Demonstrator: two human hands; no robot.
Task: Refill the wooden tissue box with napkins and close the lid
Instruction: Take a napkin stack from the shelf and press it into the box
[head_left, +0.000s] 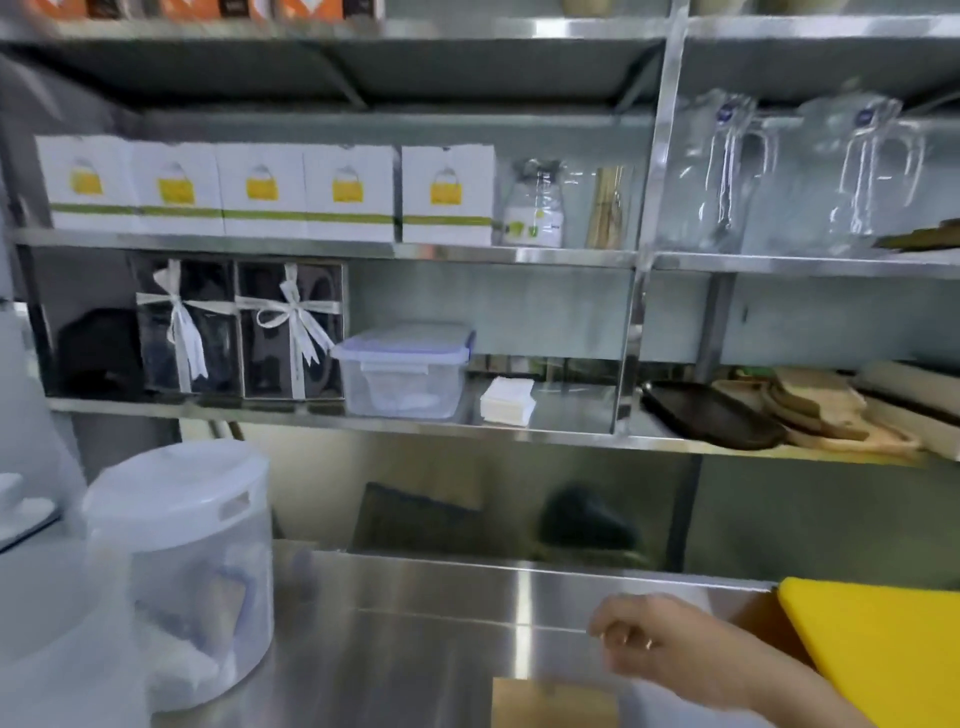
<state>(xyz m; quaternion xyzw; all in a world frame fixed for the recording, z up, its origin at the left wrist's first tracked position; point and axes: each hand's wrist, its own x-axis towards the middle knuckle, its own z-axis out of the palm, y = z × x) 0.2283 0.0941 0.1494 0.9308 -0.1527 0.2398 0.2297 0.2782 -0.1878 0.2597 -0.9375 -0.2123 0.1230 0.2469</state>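
Observation:
A stack of white napkins (507, 399) lies on the lowest steel shelf, to the right of a clear lidded plastic box (405, 369). A wooden piece, probably the tissue box or its lid (555, 702), lies on the steel counter at the bottom edge, partly cut off. My right hand (660, 644) hovers just above and to the right of it, fingers loosely curled, holding nothing, with a ring on one finger. My left hand is out of view.
A large translucent lidded tub (182, 561) stands on the counter at left. A yellow cutting board (878, 649) lies at right. The shelves carry white boxes (260, 189), ribboned dark gift boxes (239, 332), glass jugs (727, 171), a dark tray (711, 415) and wooden boards (831, 410).

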